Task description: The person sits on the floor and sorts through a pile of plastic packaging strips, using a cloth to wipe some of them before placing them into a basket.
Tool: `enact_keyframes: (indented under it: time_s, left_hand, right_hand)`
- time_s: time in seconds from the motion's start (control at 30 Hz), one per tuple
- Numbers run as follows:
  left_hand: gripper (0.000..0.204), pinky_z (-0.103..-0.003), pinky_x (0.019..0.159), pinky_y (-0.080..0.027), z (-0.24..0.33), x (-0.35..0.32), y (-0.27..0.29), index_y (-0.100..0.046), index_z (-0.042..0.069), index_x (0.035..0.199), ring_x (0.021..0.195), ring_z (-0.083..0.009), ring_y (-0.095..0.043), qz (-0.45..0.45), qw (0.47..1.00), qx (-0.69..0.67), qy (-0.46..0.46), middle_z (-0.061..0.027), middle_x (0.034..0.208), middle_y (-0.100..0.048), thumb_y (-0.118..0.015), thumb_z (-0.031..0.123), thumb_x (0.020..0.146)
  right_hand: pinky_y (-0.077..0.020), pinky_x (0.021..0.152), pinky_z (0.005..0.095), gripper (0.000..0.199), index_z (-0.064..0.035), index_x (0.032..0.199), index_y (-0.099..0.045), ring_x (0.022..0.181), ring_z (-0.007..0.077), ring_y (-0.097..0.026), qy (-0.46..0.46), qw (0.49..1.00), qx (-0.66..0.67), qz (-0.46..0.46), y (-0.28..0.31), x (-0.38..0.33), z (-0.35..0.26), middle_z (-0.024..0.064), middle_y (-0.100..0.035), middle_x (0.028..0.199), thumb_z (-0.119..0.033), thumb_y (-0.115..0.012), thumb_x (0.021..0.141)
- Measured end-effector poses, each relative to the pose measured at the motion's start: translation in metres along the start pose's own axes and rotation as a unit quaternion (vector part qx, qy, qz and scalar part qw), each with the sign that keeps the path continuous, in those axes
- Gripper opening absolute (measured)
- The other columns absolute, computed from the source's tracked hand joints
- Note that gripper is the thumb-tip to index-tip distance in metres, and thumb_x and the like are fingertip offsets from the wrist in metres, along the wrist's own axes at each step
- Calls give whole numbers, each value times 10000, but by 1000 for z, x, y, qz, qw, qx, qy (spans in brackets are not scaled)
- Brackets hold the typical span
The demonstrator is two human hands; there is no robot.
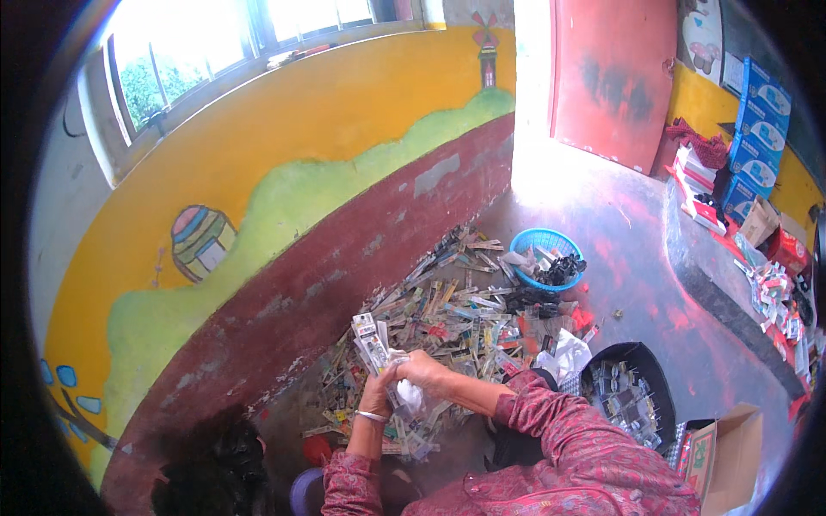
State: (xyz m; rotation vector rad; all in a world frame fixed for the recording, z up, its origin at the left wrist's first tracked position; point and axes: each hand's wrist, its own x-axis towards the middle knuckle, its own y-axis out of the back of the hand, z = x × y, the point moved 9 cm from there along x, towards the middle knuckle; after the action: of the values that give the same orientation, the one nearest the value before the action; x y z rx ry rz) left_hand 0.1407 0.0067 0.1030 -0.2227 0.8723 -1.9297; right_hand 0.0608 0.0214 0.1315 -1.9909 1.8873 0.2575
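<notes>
My left hand (375,397), with a pale bangle at the wrist, is closed around a few narrow flat packets (370,337) that stick up above the fingers. My right hand (422,371) meets it from the right, fingers closed against the same bundle. What the right fingertips grip is hidden. A crumpled white piece (409,396), like thin plastic or cloth, hangs below the two hands. Under them spreads a large heap of similar narrow packets (447,331) on the floor.
A blue basket (517,243) with black and clear plastic stands beyond the heap. At right are a black tub (642,354) of small clear pieces and an open cardboard box (733,456). A black bag (215,464) lies left by the painted wall. A red door (613,86) stands behind.
</notes>
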Motion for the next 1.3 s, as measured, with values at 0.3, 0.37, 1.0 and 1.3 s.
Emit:
enact_keyframes:
  time_s: [0.3,0.37,1.0,1.3]
  left_hand:
    - [200,-370,700,-490,22,-19,-11,-527,52,944,749,-237,-582,29,997,-60,37,-106,837,-590,-557,217,834]
    - [138,-375,696,-486,16,-27,-16,-527,86,912,701,-216,-584,-15,992,-97,82,-71,784,-595,-558,189,826]
    - [385,-357,646,-521,-29,-58,-41,-475,-24,1045,636,-184,-574,-150,964,-105,194,-29,682,-520,-620,191,760]
    - [332,-235,537,-407,-27,-61,-45,-483,9,1045,579,-99,-407,-190,942,-188,203,-10,685,-419,-588,201,795]
  right_hand:
    - [-447,596,257,133,-12,837,-590,632,143,-587,48,998,40,26,44,12,-33,82,-636,730,-95,-608,735]
    - [-437,575,255,122,-25,826,-594,624,144,-576,80,993,83,35,46,15,-50,77,-626,712,-94,-612,727]
    - [-421,642,264,269,-48,854,-600,683,82,-501,169,950,-242,-100,1,25,-71,-11,-588,742,-305,-615,780]
    - [-420,639,238,169,-35,887,-611,718,67,-505,141,979,-89,-120,-12,16,-70,-4,-590,824,-148,-637,764]
